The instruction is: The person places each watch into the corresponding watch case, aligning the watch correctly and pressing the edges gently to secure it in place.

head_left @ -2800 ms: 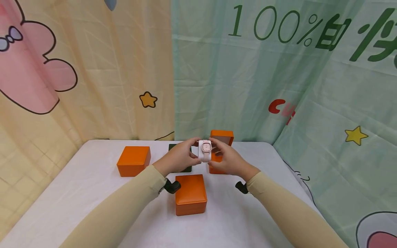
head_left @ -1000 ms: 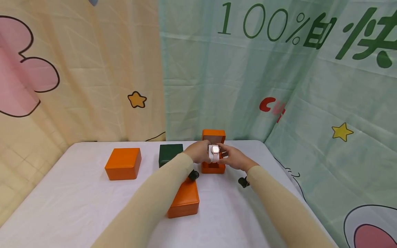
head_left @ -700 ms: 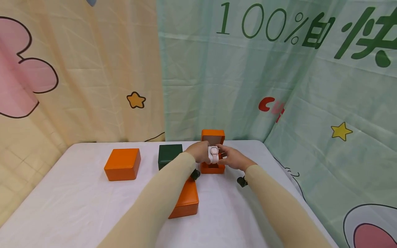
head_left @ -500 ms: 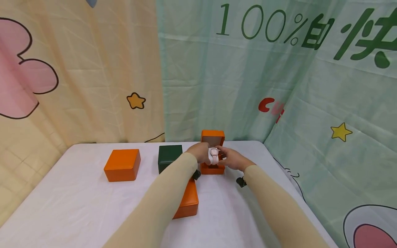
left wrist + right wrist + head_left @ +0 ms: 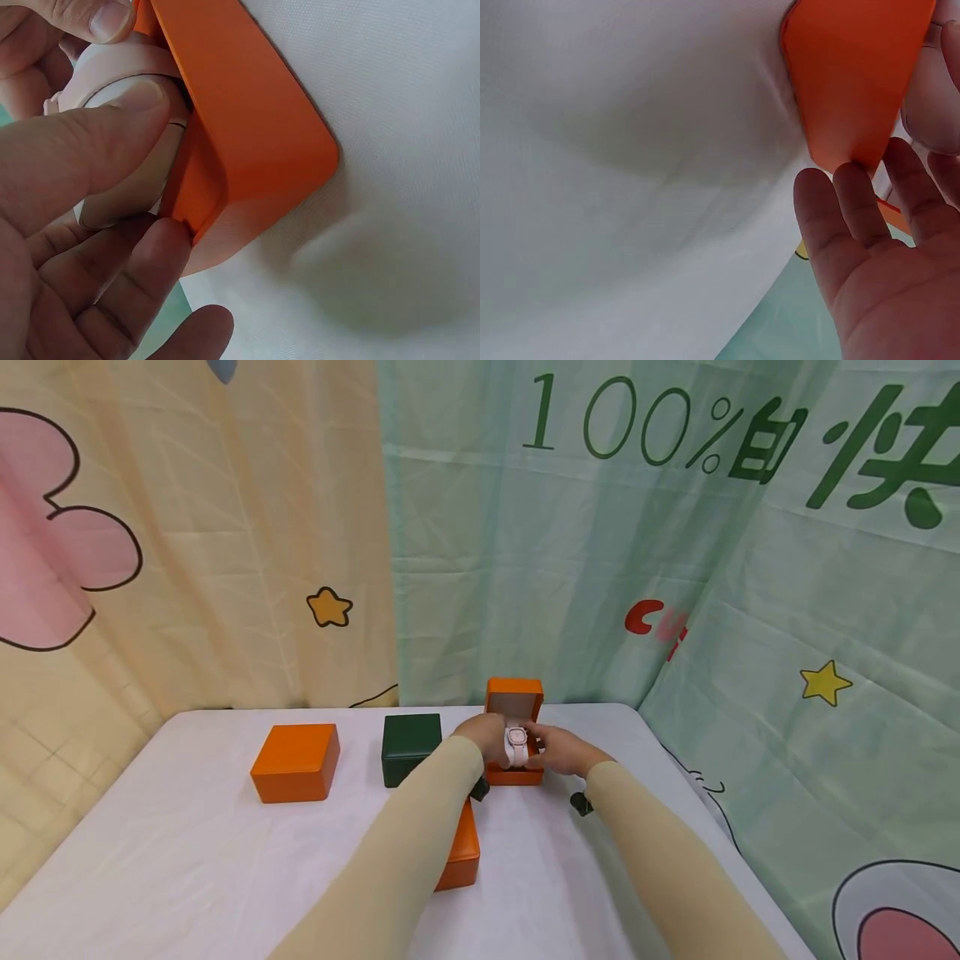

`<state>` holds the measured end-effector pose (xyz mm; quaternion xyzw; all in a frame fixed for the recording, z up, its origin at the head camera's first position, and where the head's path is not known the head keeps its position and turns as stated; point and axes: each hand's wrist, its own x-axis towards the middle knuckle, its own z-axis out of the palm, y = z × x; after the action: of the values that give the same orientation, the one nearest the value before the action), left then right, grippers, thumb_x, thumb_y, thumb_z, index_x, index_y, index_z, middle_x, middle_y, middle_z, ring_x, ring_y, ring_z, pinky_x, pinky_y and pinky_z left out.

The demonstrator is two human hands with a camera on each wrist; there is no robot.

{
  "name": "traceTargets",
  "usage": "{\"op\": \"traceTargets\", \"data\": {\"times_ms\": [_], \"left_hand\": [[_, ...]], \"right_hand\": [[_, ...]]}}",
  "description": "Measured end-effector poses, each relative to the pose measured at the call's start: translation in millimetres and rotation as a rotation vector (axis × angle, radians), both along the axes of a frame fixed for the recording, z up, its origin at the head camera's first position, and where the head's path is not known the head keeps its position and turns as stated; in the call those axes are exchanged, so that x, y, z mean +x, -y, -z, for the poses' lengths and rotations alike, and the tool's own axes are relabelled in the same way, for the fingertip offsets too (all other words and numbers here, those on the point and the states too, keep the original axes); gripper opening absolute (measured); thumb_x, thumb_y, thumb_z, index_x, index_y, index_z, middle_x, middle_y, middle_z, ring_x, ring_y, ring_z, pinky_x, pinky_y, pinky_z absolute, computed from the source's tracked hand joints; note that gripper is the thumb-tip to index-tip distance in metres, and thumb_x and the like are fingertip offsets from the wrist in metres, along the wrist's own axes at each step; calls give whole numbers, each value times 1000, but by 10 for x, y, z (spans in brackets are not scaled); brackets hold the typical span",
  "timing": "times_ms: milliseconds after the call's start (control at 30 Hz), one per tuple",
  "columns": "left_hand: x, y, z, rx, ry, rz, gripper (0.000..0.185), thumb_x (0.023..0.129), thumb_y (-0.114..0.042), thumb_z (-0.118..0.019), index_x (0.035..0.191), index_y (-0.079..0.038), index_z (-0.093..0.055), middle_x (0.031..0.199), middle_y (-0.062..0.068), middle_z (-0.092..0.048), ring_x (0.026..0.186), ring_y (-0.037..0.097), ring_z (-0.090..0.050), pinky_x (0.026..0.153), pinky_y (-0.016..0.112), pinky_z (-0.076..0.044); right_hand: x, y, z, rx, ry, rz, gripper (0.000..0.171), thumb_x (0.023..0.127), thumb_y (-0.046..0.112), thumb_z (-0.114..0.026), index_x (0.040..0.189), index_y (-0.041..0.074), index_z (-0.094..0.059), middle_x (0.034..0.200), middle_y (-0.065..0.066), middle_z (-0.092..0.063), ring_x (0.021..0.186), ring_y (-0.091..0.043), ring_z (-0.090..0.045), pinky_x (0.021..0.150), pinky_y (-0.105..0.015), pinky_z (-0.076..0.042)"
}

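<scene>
A white watch (image 5: 516,745) wrapped on a pale cushion (image 5: 124,150) sits at the mouth of the open orange box (image 5: 514,770), whose lid (image 5: 514,697) stands upright behind it. My left hand (image 5: 498,743) pinches the watch from the left, thumb (image 5: 90,142) on its side, fingers against the box's wall (image 5: 247,127). From the right, my right hand (image 5: 536,750) holds the watch too. In the right wrist view three fingers (image 5: 862,217) stretch beside the box (image 5: 855,75) and the watch (image 5: 930,105) shows pale at the edge.
On the white table (image 5: 187,860) stand a closed orange box (image 5: 295,762) at the left, a dark green box (image 5: 410,748) beside the open one, and another closed orange box (image 5: 461,852) under my left forearm. Printed curtains hang close behind and to the right.
Both hands have carried the watch away from me and down, from above the table's middle into the mouth of the open orange box. The boxes have not moved.
</scene>
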<state>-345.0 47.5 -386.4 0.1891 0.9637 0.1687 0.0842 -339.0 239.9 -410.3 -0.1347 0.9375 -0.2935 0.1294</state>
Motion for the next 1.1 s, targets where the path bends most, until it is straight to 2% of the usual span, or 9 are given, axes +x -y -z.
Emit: {"op": "traceTargets", "data": {"times_ms": [233,400,633,900,1100], "left_hand": [[-19,-37,92,-26,-37,-10,32,76,-27,-95,98,-13,-77,87,-3,-70,79,20,-61,73,32,-55],[33,-39,71,-38,-54,-18,32,76,-28,-95,96,-13,-76,88,-2,-70,79,20,-61,72,33,-54],[71,-40,44,-49,-41,-30,28,78,-27,-94,95,-13,-77,87,-2,-71,78,21,-61,73,33,-55],[117,-30,31,-25,-23,-50,31,79,-26,-94,101,-11,-77,90,-1,-72,79,20,-61,76,33,-56],[109,-37,36,-18,-10,-68,33,79,-26,-94,102,-11,-76,89,-1,-71,80,21,-61,75,33,-56]], "right_hand": [[11,-2,49,27,-33,-29,68,94,13,-79,155,11,-49,143,-11,-60,121,-26,-56,114,-46,-47],[28,15,75,14,-15,10,70,94,13,-79,157,12,-48,148,-12,-57,128,-28,-54,120,-49,-43],[29,33,90,-6,18,54,74,94,13,-79,160,15,-44,158,-13,-50,140,-33,-48,127,-54,-34],[5,49,109,9,37,85,76,95,13,-79,161,18,-43,161,-12,-48,141,-33,-46,127,-54,-32],[34,48,89,-6,44,85,76,95,12,-78,162,18,-43,162,-13,-47,143,-34,-45,128,-55,-31]]}}
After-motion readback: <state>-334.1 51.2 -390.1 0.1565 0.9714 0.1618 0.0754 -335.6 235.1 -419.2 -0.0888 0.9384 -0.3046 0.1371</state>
